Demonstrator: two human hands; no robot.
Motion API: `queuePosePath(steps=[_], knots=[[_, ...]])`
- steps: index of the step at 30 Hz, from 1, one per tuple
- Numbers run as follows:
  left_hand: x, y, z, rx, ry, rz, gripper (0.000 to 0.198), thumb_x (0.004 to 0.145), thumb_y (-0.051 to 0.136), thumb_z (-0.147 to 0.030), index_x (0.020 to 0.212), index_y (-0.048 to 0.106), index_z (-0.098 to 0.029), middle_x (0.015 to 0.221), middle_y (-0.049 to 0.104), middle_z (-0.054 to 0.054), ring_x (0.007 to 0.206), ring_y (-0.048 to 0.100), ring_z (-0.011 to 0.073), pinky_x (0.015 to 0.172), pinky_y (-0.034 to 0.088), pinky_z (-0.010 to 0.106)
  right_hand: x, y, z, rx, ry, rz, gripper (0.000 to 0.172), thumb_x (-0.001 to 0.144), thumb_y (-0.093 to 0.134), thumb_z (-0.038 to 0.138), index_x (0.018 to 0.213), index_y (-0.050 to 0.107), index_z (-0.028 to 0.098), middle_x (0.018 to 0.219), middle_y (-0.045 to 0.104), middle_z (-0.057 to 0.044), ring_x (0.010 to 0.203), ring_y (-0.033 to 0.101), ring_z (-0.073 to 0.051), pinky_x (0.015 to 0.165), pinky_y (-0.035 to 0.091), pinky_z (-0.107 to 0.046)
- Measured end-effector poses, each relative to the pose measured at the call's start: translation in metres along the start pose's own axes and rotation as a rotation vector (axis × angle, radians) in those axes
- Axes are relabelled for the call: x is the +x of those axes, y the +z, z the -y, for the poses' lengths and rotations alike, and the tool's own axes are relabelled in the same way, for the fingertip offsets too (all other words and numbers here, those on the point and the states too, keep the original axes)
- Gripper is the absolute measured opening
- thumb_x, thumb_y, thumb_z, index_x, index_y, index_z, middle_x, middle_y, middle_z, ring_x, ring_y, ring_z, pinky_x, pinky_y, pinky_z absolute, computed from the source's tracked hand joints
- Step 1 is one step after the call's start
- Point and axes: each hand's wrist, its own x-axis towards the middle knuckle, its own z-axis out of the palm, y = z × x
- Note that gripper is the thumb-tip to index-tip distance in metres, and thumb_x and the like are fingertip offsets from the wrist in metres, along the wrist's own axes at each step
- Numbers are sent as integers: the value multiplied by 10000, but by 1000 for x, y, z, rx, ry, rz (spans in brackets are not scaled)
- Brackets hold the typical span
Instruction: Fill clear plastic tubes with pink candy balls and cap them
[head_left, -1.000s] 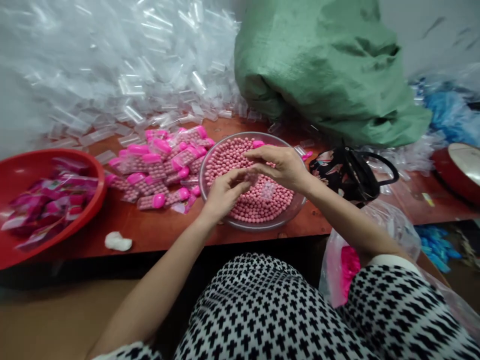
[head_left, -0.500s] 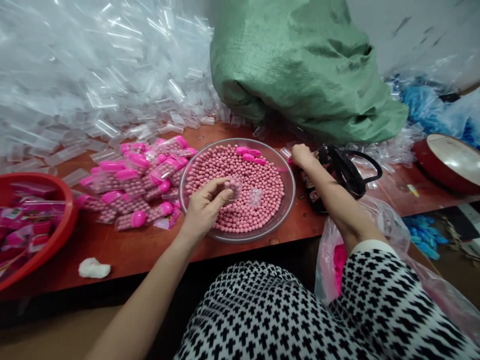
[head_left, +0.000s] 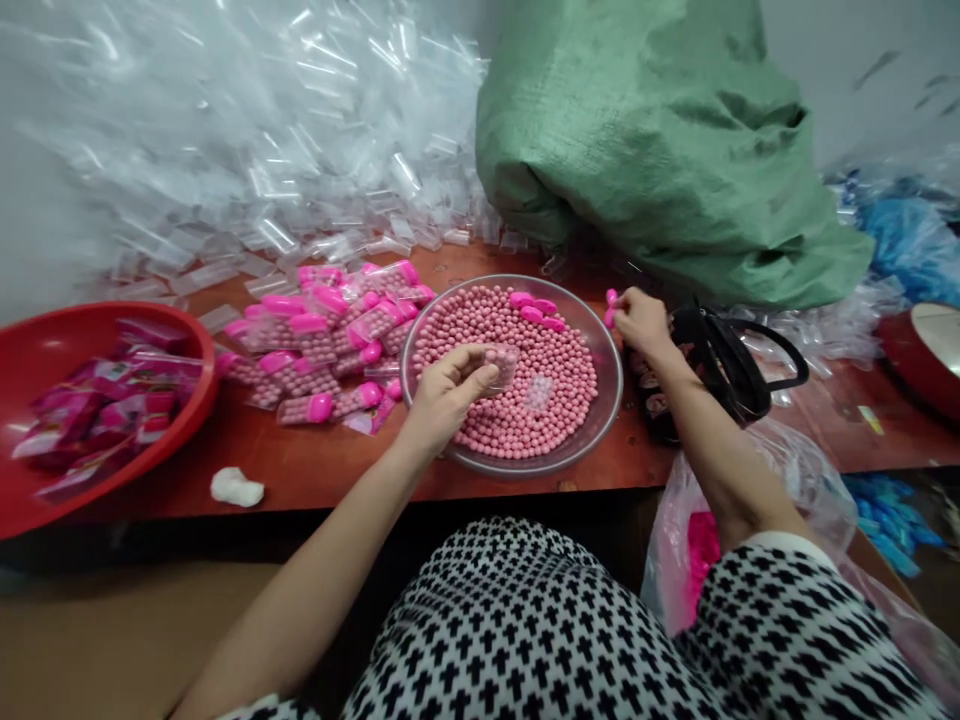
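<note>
My left hand [head_left: 446, 395] is closed in a pinch on a small clear plastic tube [head_left: 504, 368], held over the bowl; pink beads show through it. Below lies a wide see-through bowl [head_left: 517, 468] of round pink beads [head_left: 495, 435]. On the beads rest several bright pink caps [head_left: 536, 310] and another clear tube [head_left: 538, 392]. Just beyond the bowl's right rim, my right hand [head_left: 641, 320] pinches a bright pink cap [head_left: 611, 306]; whether it is one piece or two I cannot tell.
Bead-filled tubes with pink caps [head_left: 319, 335] lie heaped left of the bowl, near a red basin [head_left: 199, 360] of pink packets. Clear empty tubes [head_left: 300, 150] pile up behind. A green sack [head_left: 637, 150] and a black bag [head_left: 720, 360] stand right; a white lump [head_left: 237, 487] lies front left.
The view has turned left, so everything appears further right. My right hand now shows the pink cap at its fingertips, raised from the table. My left hand still holds the tube over the bowl.
</note>
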Motion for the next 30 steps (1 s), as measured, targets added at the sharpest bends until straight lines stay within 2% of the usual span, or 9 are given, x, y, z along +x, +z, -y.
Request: queuePosePath(steps=[4, 7, 11, 14, 18, 22, 25, 27, 30], knots=[[0, 2, -2, -70, -29, 113, 484, 670, 881, -492, 981, 706, -164, 1037, 751, 88, 902, 704, 194, 783, 604, 300, -18, -27, 31, 341, -254, -393, 93, 771, 545, 158, 784, 625, 204, 1141, 727, -118, 1098, 656, -273, 985, 479, -391], [0, 2, -3, -81, -35, 140, 470, 685, 872, -484, 987, 703, -166, 1087, 745, 96, 951, 702, 209, 810, 601, 316, -35, -34, 72, 566, -447, -307, 62, 726, 536, 167, 723, 558, 226, 992, 732, -67, 1011, 664, -245, 919, 487, -372], [1, 3, -1, -121, 44, 11, 487, 679, 864, -495, 1002, 676, -184, 1165, 720, 78, 990, 688, 194, 809, 599, 301, -55, -24, 120, 684, -446, -39, 68, 713, 532, 165, 695, 504, 225, 643, 600, 20, 610, 547, -152, 607, 406, -270], [2, 3, 1, -112, 86, -24, 497, 677, 855, -510, 999, 654, -190, 1105, 727, 64, 970, 686, 188, 808, 602, 303, -72, -17, 138, 566, -519, -102, 68, 767, 547, 164, 725, 529, 214, 677, 623, -4, 609, 525, -147, 604, 376, -267], [4, 2, 4, -131, 109, -62, 496, 664, 860, -511, 976, 649, -188, 996, 725, 40, 922, 682, 176, 811, 606, 304, -94, -20, 141, 553, -635, -166, 143, 895, 502, 205, 823, 625, 207, 843, 714, -66, 748, 625, -182, 689, 459, -291], [4, 2, 5, -176, 121, -77, 485, 663, 867, -502, 952, 645, -183, 990, 716, 30, 930, 684, 178, 832, 613, 328, -101, -24, 131, 909, -528, 65, 134, 894, 602, 275, 970, 697, 219, 921, 745, -44, 777, 676, -169, 732, 539, -307], [1, 3, 5, -126, 127, -61, 455, 697, 845, -493, 966, 657, -178, 1010, 722, 43, 961, 693, 203, 841, 612, 347, -96, -19, 125, 1287, -248, 300, 432, 706, 839, 372, 1082, 680, 234, 948, 746, -28, 815, 694, -175, 723, 578, -312], [-1, 3, 5, -60, 140, -38, 426, 737, 813, -486, 990, 674, -173, 1020, 729, 53, 969, 698, 216, 856, 608, 358, -92, -15, 123, 1444, -92, 450, 554, 573, 926, 407, 1042, 693, 227, 925, 741, -21, 803, 689, -161, 718, 583, -295], [-3, 2, 5, 38, 175, -29, 404, 774, 775, -475, 1023, 702, -165, 1058, 732, 71, 971, 702, 230, 852, 603, 359, -88, -12, 120, 1476, -29, 664, 480, 536, 942, 439, 884, 718, 196, 854, 721, -13, 717, 655, -126, 691, 572, -278]])
